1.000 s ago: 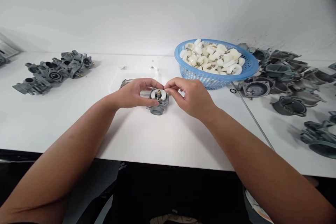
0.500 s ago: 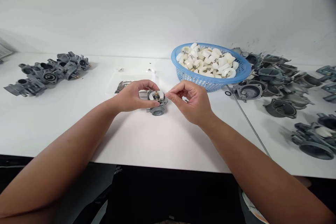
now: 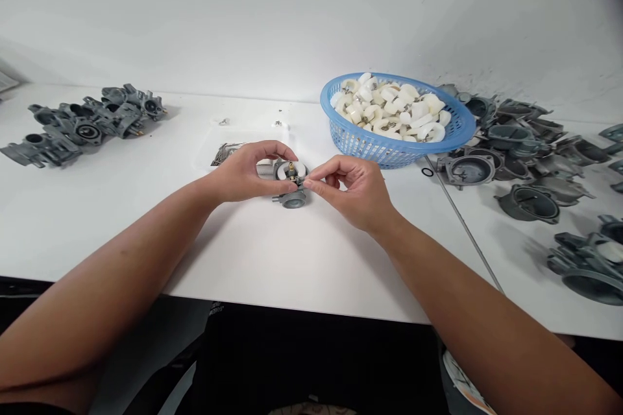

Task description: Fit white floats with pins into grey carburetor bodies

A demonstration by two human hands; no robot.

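Observation:
A grey metal carburetor (image 3: 293, 200) rests on the white table in front of me, its round mouth toward me. In its top sits a white plastic float (image 3: 285, 172) around brass parts. My left hand (image 3: 246, 172) curls around the carburetor's left side, thumb at the front and fingers behind, gripping it. My right hand (image 3: 353, 191) is closed in a pinch at the carburetor's right edge, thumb and index fingertip pressed together by the float. Whatever is between those fingertips is too small to make out.
A blue basket (image 3: 335, 136) heaped with white floats stands behind my right hand. Grey carburetor bodies (image 3: 87, 130) lie at the left; metal bowls (image 3: 528, 204) crowd the right. Behind my left hand is a white tray (image 3: 202, 152) with thin metal pins. A black O-ring (image 3: 427, 172) lies near the basket.
My right hand's fingertips have moved slightly left and down, closer in to the float's edge. My left hand keeps its hold on the carburetor. The whole view has shifted a little.

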